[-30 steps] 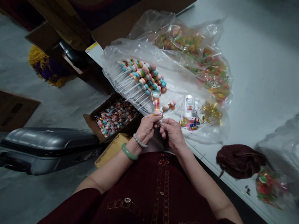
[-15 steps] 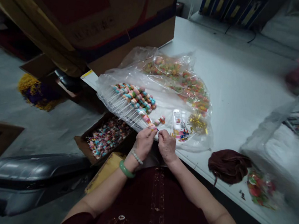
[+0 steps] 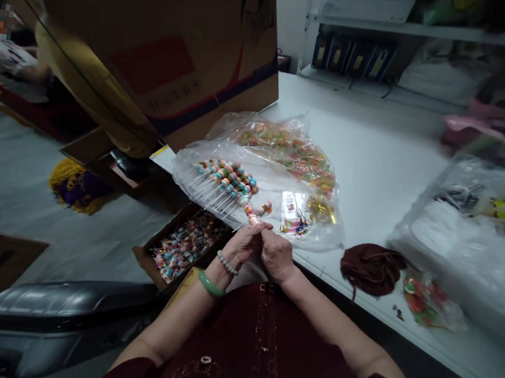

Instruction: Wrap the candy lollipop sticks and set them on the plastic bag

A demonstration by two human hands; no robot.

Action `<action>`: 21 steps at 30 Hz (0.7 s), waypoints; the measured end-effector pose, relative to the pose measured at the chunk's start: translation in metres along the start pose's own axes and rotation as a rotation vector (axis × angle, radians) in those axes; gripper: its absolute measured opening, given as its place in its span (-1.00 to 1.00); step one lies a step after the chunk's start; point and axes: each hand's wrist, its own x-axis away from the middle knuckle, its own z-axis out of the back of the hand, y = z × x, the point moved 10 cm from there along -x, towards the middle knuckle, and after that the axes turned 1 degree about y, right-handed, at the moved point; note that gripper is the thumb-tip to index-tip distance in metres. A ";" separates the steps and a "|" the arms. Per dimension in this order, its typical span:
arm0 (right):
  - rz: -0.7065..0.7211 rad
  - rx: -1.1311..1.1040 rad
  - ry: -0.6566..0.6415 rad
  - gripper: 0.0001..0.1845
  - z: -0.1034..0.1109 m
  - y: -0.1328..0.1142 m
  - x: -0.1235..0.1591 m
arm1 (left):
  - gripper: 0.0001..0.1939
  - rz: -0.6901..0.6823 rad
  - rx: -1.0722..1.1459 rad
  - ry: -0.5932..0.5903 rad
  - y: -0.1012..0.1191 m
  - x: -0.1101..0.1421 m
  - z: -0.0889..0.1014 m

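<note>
My left hand [image 3: 246,242], with a beaded bracelet and a green bangle at its wrist, is closed around a candy stick in a clear wrapper [image 3: 253,215]. The candy's coloured pieces point away from me, above the fingers. My right hand [image 3: 277,257] is closed in a fist right beside it, at the lower end of the wrapped candy; what its fingers pinch is hidden. Just beyond lies a pile of candy sticks [image 3: 230,178] with white sticks, on a clear plastic sheet [image 3: 276,183]. Flat printed wrappers [image 3: 292,205] and gold twist ties [image 3: 322,208] lie to the right.
An open carton of wrapped candies [image 3: 187,245] stands below the table edge at left. A big cardboard box [image 3: 196,51] rises behind. On the white table [image 3: 368,161] are a bag of ring candies [image 3: 294,151], a brown cloth [image 3: 370,268] and a large plastic bag [image 3: 469,242].
The view has tilted up, showing shelves and a person at far left. My hands stay together at the candy; my right hand's fingers have curled from a pinch into a fist.
</note>
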 end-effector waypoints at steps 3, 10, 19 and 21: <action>-0.008 -0.061 -0.064 -0.73 0.000 -0.004 0.011 | -0.69 0.052 0.085 0.092 -0.010 0.005 0.000; -0.364 -0.519 0.096 -0.80 0.026 0.031 0.024 | -0.70 -0.199 0.040 0.113 -0.002 0.021 -0.015; -0.797 -1.657 -0.289 -0.82 -0.037 0.033 0.032 | -0.49 -0.032 0.019 -0.071 -0.023 0.034 -0.033; -0.806 -1.694 -0.462 -0.79 -0.042 0.028 0.039 | -0.56 0.025 0.057 -0.161 -0.023 0.040 -0.038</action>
